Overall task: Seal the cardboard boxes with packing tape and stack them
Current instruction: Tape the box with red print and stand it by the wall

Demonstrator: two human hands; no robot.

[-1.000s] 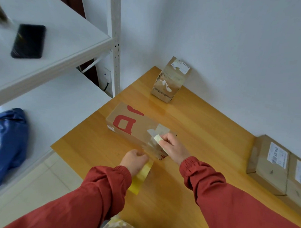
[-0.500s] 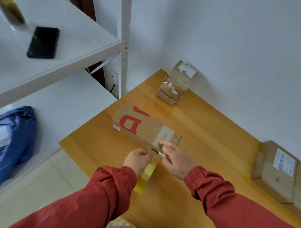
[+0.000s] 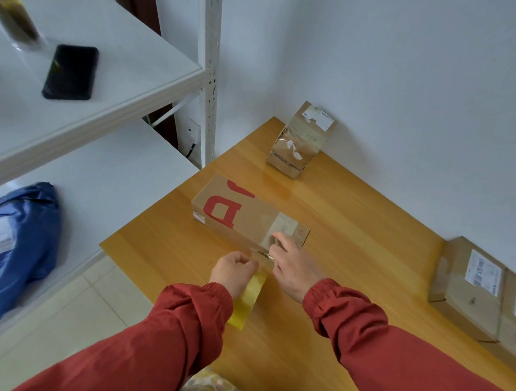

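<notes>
- I saw the left hand (image 3: 233,272) gripping a yellow tape roll (image 3: 249,297) at the near end of the red-lettered box (image 3: 235,215) on the wooden table (image 3: 352,228).
- The right hand (image 3: 295,268) had its fingertips on that end; whether it was pinching or pressing tape, I couldn't tell.
- Labelled boxes (image 3: 467,287) sat against the right wall.

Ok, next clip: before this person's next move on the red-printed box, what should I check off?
1. Red-printed box lies flat on the table: ok.
2. Left hand grips the tape roll: ok.
3. Right hand touches the box's near end: ok. Whether it pinches tape or presses it down: cannot tell.
4. Tape cut free of the roll: cannot tell, the hands hide it.
5. Near end fully sealed: cannot tell.
6. Labelled boxes at the table's right side, a likely place to stack, in view: ok.
</notes>
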